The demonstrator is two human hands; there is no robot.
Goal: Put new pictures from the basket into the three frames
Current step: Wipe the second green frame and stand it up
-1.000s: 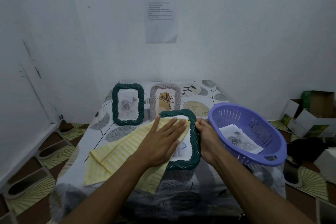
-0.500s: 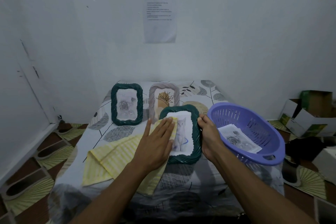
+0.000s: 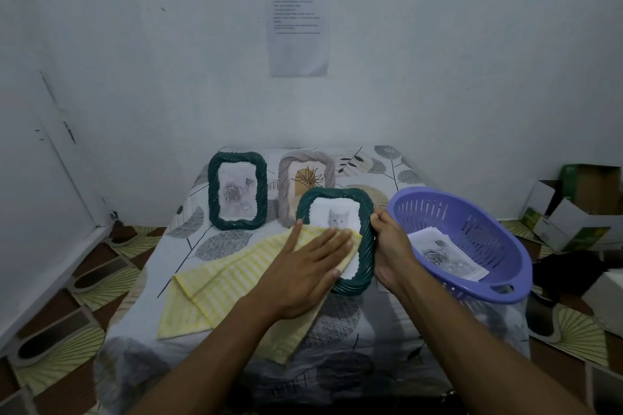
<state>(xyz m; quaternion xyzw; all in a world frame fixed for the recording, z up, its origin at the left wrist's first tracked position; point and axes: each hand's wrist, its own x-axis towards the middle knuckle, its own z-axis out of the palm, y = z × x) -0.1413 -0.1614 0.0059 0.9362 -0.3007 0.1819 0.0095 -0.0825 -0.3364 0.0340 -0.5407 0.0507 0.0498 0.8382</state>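
Note:
A dark green frame [image 3: 365, 212] with a cat picture lies flat on the table in front of me. My left hand [image 3: 303, 274] presses a yellow striped cloth [image 3: 229, 283] flat onto the lower part of its glass. My right hand [image 3: 392, 249] grips the frame's right edge. Behind stand a second green frame [image 3: 237, 190] with a rose picture and a beige frame [image 3: 305, 175] with a plant picture. The purple basket [image 3: 472, 246] at the right holds several printed pictures [image 3: 445, 256].
The table [image 3: 141, 364] has a leaf-patterned cover and stands against a white wall with a taped paper sheet [image 3: 296, 23]. Open cardboard boxes [image 3: 580, 209] lie on the floor at the right. Patterned floor tiles surround the table.
My left hand has slid the cloth down and left across the glass, uncovering the cat picture's top. My right hand has stayed on the frame's right edge.

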